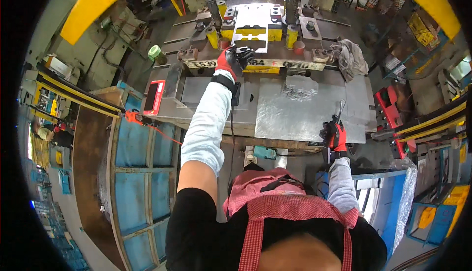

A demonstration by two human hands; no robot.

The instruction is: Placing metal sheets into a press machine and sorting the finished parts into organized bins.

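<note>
1. Well out to the left of the left hand, and nearer the body: blue-panelled frame [132, 199].
2. Closer on that side, just short of the left hand's reach: flat red-bordered panel [155, 97] on the bench, with a green-capped container [155, 51] beyond.
3. Left hand [233, 62]: gloved in red and black, stretched forward, fingers bent at the near edge of a bright metal sheet [251, 18]. Cannot tell whether pinching that edge or merely touching it.
4. Directly ahead of the left hand and slightly to its right: that same sheet, flat, with yellow visible through the cut-outs.
5. Between the hands: large grey plate [280, 123], lying flat.
6. Right hand [335, 134]: likewise gloved, lower and nearer the body, closed around a slim metal tool [341, 106] pointing forward over the plate.
7. Ahead of the right hand and to its right: crumpled grey rag [350, 59]; farther right, red bins [387, 109].
</note>
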